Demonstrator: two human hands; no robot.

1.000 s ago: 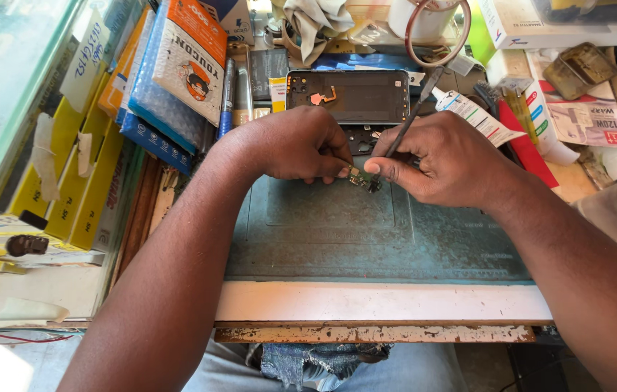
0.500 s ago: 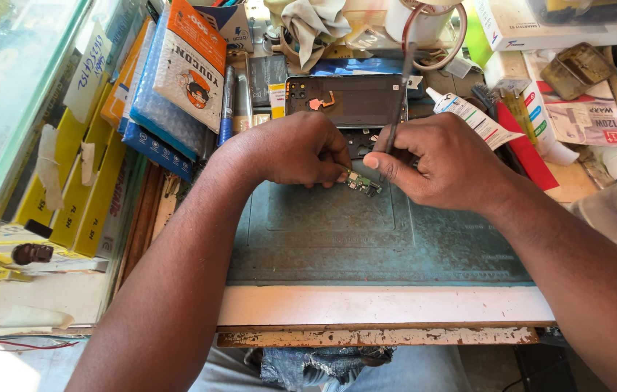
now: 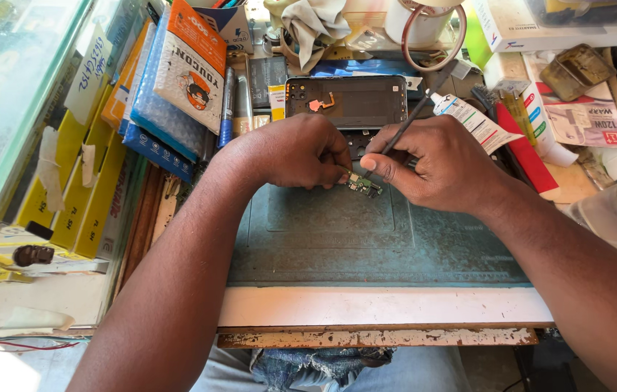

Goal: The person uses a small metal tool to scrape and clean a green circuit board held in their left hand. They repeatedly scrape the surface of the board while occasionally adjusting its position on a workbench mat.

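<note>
Cluttered repair bench [image 3: 381,308] (green mat [image 3: 366,239])

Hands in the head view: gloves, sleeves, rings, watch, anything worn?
Nothing worn. The left hand and right hand are bare, with no gloves, rings or watch showing. Both forearms are uncovered as far as the picture reaches, with no sleeves, bands or cables. Nails are short.

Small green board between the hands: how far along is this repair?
Done: the phone lies opened, its inside bare. In hand: the left hand pinches the small green board on the green mat, while the right hand works a thin dark tool on it. Left: the board is not yet back in the phone.
</note>
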